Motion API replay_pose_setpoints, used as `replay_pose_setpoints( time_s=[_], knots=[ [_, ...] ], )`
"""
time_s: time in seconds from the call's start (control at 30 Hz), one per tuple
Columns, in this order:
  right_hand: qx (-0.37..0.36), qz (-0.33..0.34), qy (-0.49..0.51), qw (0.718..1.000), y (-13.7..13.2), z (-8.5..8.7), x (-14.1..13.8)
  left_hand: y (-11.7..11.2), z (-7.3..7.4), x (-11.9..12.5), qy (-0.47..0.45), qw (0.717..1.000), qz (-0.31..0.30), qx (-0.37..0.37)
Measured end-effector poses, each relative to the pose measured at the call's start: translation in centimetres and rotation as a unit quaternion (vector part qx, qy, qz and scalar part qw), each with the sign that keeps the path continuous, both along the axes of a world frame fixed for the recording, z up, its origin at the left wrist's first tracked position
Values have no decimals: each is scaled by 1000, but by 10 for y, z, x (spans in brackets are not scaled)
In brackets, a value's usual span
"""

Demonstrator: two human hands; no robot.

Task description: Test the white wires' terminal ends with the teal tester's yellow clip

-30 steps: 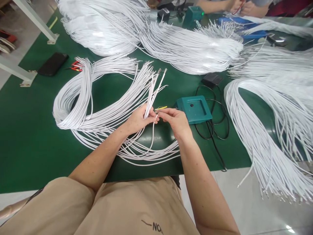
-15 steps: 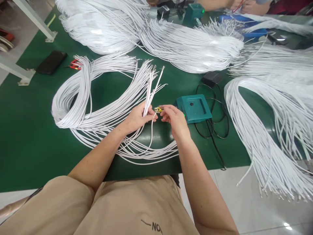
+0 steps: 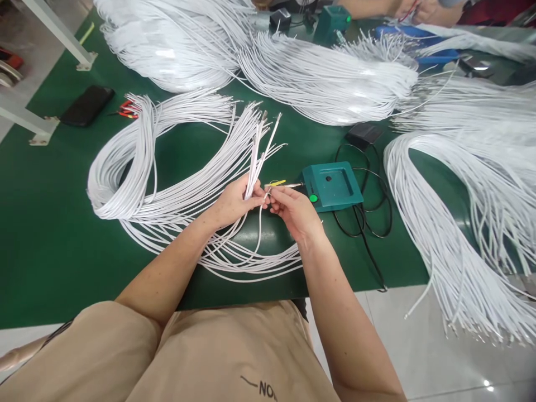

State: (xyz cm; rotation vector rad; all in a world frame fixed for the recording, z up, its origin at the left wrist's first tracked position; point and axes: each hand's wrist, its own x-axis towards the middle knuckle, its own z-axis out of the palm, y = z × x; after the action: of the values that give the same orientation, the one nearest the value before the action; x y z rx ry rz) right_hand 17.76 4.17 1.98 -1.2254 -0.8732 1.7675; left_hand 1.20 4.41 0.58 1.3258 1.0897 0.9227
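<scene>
Atop green tbl [image 3: 50, 257], tiled flr [image 3: 402, 352] below, L grip [image 3: 234, 204] clamped on wires [image 3: 253, 164], R grip [image 3: 296, 212] can't tell

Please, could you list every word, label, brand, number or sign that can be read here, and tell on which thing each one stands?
"NO", on the beige shirt, after a dark line; what follows is only partly visible.
On the teal device, any marking is too small to read.
</scene>
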Motion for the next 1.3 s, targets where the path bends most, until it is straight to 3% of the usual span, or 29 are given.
replay_pose_setpoints(
  time_s=[0.17, 0.27, 0.33, 0.47, 0.5, 0.57, 0.67, 0.87, 1.1, 1.3],
  knots=[
    [95, -28, -124, 987, -4, 5, -3, 0, -1, 0, -28, 1000, -3, 0],
    [203, -20, -254, 946, -4, 3, -6, 0, -1, 1, -62, 998, -8, -30],
    [313, -10, -367, 876, -4, -1, -5, 0, -1, 2, -105, 992, -15, -64],
    [506, 76, -563, 650, 0, -8, 3, 0, 1, 6, -184, 972, -4, -145],
    [524, 102, -585, 610, 2, -8, 7, 0, 1, 6, -191, 969, 5, -156],
    [534, 123, -611, 572, 9, -5, 14, 1, -1, 7, -193, 968, 22, -160],
    [516, 121, -633, 564, 21, 2, 24, 3, -9, 7, -174, 975, 38, -134],
    [481, 219, -645, 552, 38, 7, 34, 6, -23, 7, -105, 989, 71, -83],
    [484, 216, -651, 544, 45, 4, 35, 11, -34, 9, -47, 992, 99, -55],
    [463, 222, -659, 550, 49, 8, 33, 14, -39, 9, 65, 991, 113, -15]
  ],
)
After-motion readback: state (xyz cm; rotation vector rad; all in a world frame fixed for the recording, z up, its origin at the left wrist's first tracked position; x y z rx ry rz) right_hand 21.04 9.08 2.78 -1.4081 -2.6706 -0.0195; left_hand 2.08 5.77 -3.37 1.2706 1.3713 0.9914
